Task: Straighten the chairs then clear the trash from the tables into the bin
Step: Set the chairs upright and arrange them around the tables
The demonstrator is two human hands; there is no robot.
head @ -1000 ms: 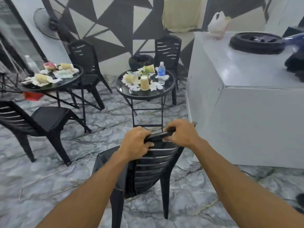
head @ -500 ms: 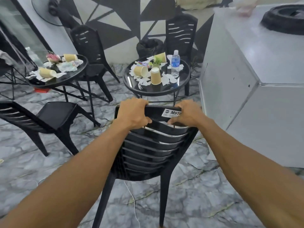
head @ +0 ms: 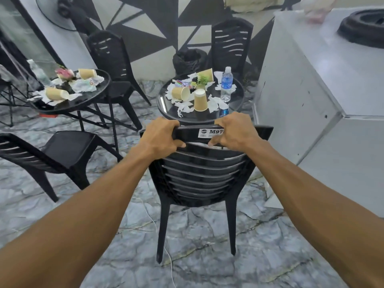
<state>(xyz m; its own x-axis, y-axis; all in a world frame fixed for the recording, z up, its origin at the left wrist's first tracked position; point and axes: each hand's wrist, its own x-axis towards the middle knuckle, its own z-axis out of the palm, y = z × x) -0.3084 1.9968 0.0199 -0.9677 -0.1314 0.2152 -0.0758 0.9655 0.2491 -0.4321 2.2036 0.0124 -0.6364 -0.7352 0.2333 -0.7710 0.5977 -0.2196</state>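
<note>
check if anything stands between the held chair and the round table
Nothing visible. The left hand and right hand grip the chair, and the table stands right beyond it; floor there is hidden.

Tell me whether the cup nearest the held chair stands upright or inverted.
Upside down: the cup rests on its wide rim, narrow white base up.

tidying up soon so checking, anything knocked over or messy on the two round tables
Yes. On the near table, a tipped cup lies on its side and an upturned cup stands rim down among crumpled tissues. On the left table, a front cup and a back cup lie on their sides.
</note>
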